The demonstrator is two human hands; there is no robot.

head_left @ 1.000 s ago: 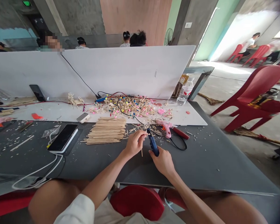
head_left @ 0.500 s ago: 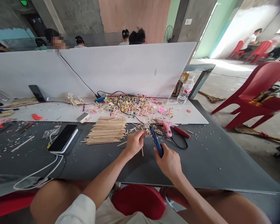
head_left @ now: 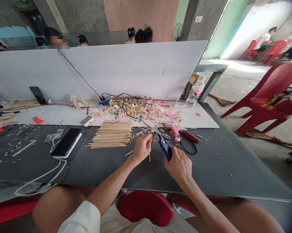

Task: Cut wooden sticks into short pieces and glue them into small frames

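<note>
My left hand (head_left: 143, 148) is pinched shut just right of a pile of thin wooden sticks (head_left: 111, 134). It grips a wooden stick (head_left: 129, 153), whose end shows beyond the wrist side; the middle is hidden behind the hand. My right hand (head_left: 180, 163) is wrapped round a blue cutter-like hand tool (head_left: 164, 145). The tool's tip reaches the left fingertips, where the contact is too small to make out. Another short stick (head_left: 149, 157) shows below the left hand; I cannot tell whether it is held. Cut stick bits lie beyond the tool.
A pink glue gun (head_left: 176, 132) and a red-handled tool (head_left: 191, 136) lie right of the hands. Behind are a heap of stick pieces with coloured balls (head_left: 136, 108) and a white board (head_left: 111, 69). A phone (head_left: 66, 142) lies left; a water bottle (head_left: 195, 94) stands at back right.
The blue tool has turned in my right hand, its head now tilted toward the left fingertips. The stick in my left hand has shifted slightly right and nearer to me.
</note>
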